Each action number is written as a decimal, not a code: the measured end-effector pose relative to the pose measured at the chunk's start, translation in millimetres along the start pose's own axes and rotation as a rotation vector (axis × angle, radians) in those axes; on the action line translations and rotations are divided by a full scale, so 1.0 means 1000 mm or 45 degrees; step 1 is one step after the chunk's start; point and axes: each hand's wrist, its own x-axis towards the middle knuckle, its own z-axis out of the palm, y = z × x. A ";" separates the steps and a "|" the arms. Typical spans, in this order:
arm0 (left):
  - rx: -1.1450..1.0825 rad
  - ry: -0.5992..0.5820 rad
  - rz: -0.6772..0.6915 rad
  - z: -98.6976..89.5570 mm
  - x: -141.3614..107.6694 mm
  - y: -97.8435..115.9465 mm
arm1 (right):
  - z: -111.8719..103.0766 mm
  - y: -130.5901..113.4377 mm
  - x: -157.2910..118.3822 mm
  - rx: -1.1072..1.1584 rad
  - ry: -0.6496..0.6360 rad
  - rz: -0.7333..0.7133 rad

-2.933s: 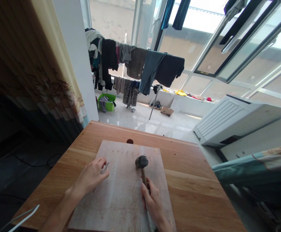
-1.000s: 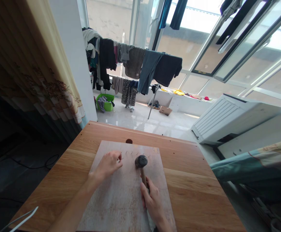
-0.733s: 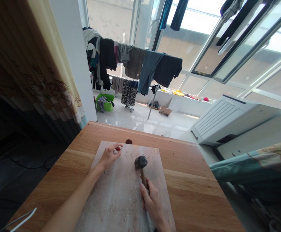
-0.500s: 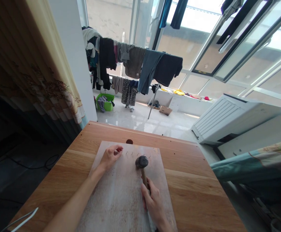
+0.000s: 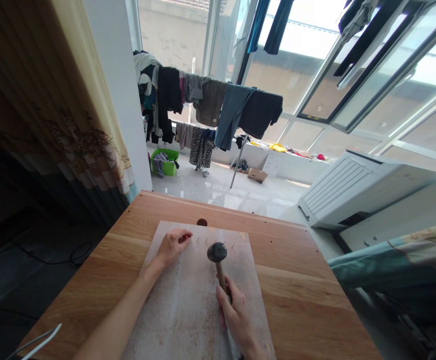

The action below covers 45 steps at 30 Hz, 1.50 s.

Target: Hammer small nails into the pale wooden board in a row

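Note:
A rubber mallet (image 5: pixel 217 252) with a black head and a wooden handle is in my right hand (image 5: pixel 236 310), whose fingers wrap round the handle. Its head hangs over the upper part of a worn, pale board (image 5: pixel 188 300). Along the far edge of that board, several thin nails (image 5: pixel 206 241) stand up in a row, some leaning; the mallet head is just in front of them. My left hand (image 5: pixel 173 246) rests at the left end of the row, thumb and forefinger pinched on what looks like a nail, mostly hidden by the fingers.
The board lies on a wooden table (image 5: pixel 296 280) with a dark round hole (image 5: pixel 202 222) near its far edge. A white curved strip (image 5: pixel 43 342) shows at the lower left. Beyond stand a clothes rack with laundry (image 5: pixel 210 100), a green basket (image 5: pixel 170 162) and a white cabinet (image 5: pixel 368 185).
The mallet head has shifted slightly left, toward my left hand. My left hand keeps its pinch at the end of the nail row. The camera view has tilted a little.

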 end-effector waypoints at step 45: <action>0.871 -0.402 -0.229 -0.046 -0.052 0.055 | 0.025 -0.013 -0.011 0.117 -0.031 0.004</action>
